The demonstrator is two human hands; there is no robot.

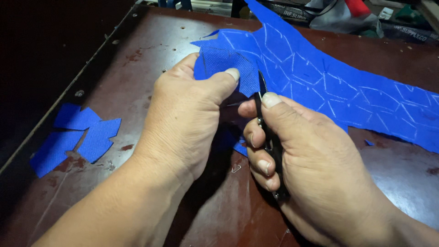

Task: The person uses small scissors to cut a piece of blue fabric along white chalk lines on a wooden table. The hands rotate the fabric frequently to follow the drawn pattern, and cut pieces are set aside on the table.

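Observation:
My left hand (185,114) pinches a folded edge of a blue fabric sheet (338,87) between thumb and fingers, lifting it off the table. The sheet carries white chalk outlines and stretches to the right. My right hand (302,160) grips small black thread snips (270,137), thumb pressed on the upper blade. The blade tips meet the fabric edge just right of my left thumb.
Several cut blue fabric pieces (75,137) lie at the left of the dark brown worn table (151,41). A tiny blue scrap (368,142) rests at the right. Bags and clutter (338,13) sit beyond the far edge. The table's left edge drops into darkness.

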